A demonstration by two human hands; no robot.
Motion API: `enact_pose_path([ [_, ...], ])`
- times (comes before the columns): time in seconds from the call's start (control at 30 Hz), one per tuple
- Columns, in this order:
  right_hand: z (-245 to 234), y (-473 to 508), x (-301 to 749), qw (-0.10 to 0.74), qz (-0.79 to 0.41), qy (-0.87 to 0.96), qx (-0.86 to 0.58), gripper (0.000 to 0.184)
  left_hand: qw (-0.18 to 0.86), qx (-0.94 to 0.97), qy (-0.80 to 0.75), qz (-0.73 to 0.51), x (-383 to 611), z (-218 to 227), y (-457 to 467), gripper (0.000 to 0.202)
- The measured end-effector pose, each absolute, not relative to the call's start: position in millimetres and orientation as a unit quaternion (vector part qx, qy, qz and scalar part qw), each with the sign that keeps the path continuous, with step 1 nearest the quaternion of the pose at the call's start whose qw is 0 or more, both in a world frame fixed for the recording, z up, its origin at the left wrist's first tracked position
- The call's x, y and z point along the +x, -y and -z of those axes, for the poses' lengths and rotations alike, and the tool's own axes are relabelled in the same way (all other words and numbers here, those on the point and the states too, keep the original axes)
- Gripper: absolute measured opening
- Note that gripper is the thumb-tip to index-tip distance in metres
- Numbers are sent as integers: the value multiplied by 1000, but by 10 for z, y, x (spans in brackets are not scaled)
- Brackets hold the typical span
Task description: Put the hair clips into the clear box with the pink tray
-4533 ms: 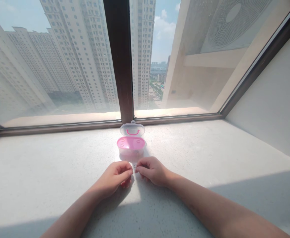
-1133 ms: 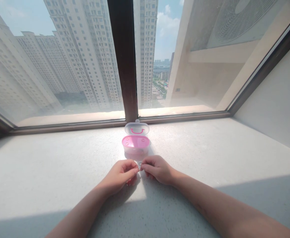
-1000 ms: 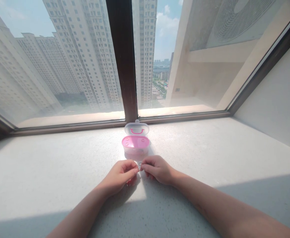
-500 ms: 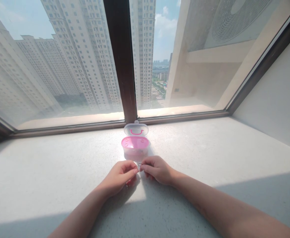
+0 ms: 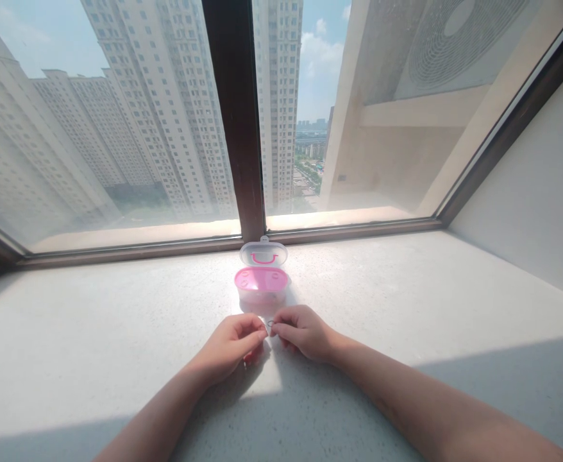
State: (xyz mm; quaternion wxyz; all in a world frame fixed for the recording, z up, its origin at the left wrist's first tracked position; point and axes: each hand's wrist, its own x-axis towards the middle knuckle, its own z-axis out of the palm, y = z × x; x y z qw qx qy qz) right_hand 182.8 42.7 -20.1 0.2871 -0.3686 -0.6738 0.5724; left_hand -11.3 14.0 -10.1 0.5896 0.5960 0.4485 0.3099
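My left hand (image 5: pixel 238 338) and my right hand (image 5: pixel 303 330) meet fingertip to fingertip above the sill, both closed in a pinch. A small thin dark loop (image 5: pixel 270 324) shows at the tips of my right thumb and forefinger. Whatever my left fingertips pinch is too small to make out. Just beyond the hands stands a clear plastic box (image 5: pixel 261 296) with a pink inner tray (image 5: pixel 261 278). Its clear lid (image 5: pixel 263 247), with a pink handle, is raised at the back.
The box stands on a pale speckled window sill (image 5: pixel 118 321). Behind it run a brown window frame (image 5: pixel 243 128) and glass panes, with tall buildings outside. A white wall (image 5: pixel 526 186) closes off the right side.
The view has shifted very slightly. Both hands keep almost the same place and the same pinch, and the box has not moved.
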Motion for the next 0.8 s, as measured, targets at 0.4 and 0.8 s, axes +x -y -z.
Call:
enact_pose_path([
  [0.4,201,-424,1830,293,-569,677,-364,14,590,597,-446,-311,-109,108,-143,21],
  [0.8,179,-401,1831,292,-573,674,-364,14,595,591,-444,-315,-100,99,-145,20],
])
